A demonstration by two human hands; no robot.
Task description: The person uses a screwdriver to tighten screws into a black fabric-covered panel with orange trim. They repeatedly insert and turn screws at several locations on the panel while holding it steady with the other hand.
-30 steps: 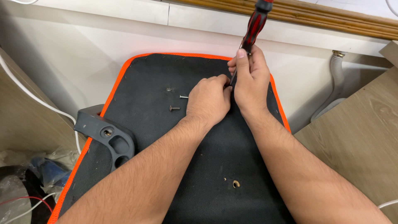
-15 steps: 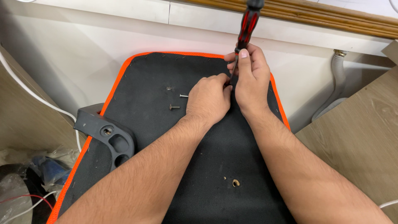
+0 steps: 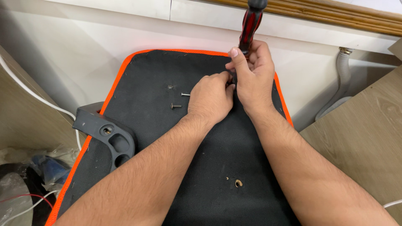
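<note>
Screwdriver point(image 3: 250, 26): red-black handle, long axis near upright, tilted slightly right at top; tip hidden behind hands, far right part of black panel point(image 3: 167, 125).

Head view:
- Right hand point(image 3: 253, 77): clamped round lower handle, thumb up along it.
- Left hand point(image 3: 211, 98): fingers pinched together at tip area, touching right hand; held item hidden.
- Loose screws point(image 3: 176, 106): just left of left hand.
- Grey bracket point(image 3: 109, 136): near left edge.
- Hole point(image 3: 238, 183): near, between forearms.
- Containers: none.
</note>
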